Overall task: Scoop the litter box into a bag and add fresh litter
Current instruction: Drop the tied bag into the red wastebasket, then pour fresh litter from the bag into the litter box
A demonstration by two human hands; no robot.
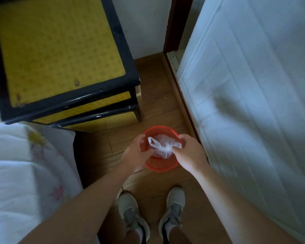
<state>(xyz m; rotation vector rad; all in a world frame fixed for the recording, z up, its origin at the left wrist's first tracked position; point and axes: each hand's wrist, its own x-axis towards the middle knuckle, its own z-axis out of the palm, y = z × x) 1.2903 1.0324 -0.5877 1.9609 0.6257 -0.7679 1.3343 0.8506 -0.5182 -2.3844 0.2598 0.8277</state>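
A small red slotted plastic basket (158, 164) stands on the wooden floor just in front of my feet. Inside it sits a clear white plastic bag (161, 147), gathered at the top with its handles sticking out. My left hand (137, 154) grips the basket's left rim, fingers curled over the edge. My right hand (188, 152) pinches the gathered neck of the bag at the basket's right side. What the bag contains is hidden. No litter box or scoop is in view.
A yellow cabinet with black frame (60, 55) stands at the upper left, close behind the basket. A white quilted bed (21, 166) fills the left. A white panelled door (253, 103) rises on the right. My two grey sneakers (151, 213) stand on the floor below.
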